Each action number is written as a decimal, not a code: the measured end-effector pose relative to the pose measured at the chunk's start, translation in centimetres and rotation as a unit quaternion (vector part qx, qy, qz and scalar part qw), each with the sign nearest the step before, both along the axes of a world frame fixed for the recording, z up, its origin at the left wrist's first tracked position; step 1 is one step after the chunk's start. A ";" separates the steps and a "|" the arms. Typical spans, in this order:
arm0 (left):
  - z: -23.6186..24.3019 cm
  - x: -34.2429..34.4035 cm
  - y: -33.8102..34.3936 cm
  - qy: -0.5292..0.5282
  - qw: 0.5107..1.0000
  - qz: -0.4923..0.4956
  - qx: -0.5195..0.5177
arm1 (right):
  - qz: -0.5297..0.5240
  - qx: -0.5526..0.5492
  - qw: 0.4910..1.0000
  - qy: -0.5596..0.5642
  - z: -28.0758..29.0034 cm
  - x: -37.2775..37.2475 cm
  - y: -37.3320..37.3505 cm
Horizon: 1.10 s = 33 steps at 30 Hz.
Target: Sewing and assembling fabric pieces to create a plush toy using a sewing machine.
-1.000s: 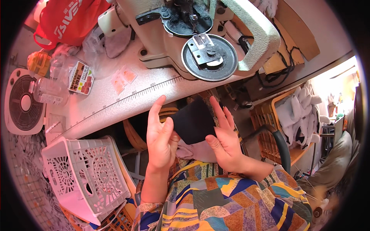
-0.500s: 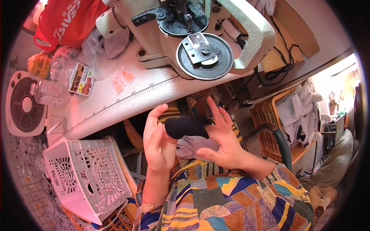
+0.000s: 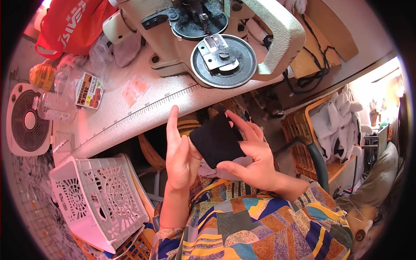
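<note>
A piece of black cloth (image 3: 218, 139) is spread between my two hands above my lap, its broad face showing. My left hand (image 3: 178, 158) pinches its left edge by thumb and fingers, with the index finger pointing straight up. At the right edge, my right hand (image 3: 255, 159) grips the cloth, thumb at the lower corner and fingers at the upper one. Some of those fingertips are hidden behind it. Pale lilac-grey fabric (image 3: 208, 170) lies below on my lap, partly covered by the cloth and hands.
Ahead is a sewing machine with a toothed round plate (image 3: 223, 61) on a ruler-marked table (image 3: 112, 102). A white plastic crate (image 3: 97, 195) stands at left, near a fan (image 3: 29, 119). At right, an orange basket (image 3: 299, 143) stands beside pale gloves (image 3: 336, 125).
The black cloth has gone from a narrow, bunched roll to a wider, flat panel. My right fingers have closed in onto its edge, and my left index finger has straightened.
</note>
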<state>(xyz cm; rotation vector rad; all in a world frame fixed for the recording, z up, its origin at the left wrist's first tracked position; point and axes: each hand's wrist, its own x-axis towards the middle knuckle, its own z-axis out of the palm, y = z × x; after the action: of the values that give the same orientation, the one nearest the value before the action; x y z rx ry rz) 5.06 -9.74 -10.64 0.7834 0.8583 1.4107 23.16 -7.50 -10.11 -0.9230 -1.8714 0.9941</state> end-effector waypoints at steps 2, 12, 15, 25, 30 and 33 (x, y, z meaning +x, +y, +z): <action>0.8 0.5 0.0 -0.005 1.000 0.007 0.015 | 0.003 0.008 1.000 -0.013 -0.7 0.0 0.0; -0.1 0.7 -1.3 -0.029 0.997 -0.020 0.074 | 0.078 -0.037 0.996 0.017 -1.8 1.2 0.7; 0.0 1.4 -2.2 0.115 0.989 -0.024 0.094 | 0.047 -0.144 0.978 0.142 -1.9 0.7 0.3; 0.3 1.0 -0.9 -0.006 0.999 -0.019 0.038 | 0.074 -0.097 0.990 0.073 -0.7 0.8 0.0; 0.1 0.7 -0.9 0.033 0.999 0.023 0.034 | 0.098 -0.095 0.990 0.034 -0.2 0.8 -0.3; 0.2 1.4 -1.0 0.021 0.998 0.051 0.043 | 0.116 -0.082 0.990 0.015 -0.7 1.2 -0.3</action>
<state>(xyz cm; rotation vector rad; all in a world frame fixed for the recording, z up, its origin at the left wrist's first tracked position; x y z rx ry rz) 6.42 -10.75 -10.46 0.8475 0.8855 1.5353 24.32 -7.81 -10.81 -0.7909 -1.9246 1.3120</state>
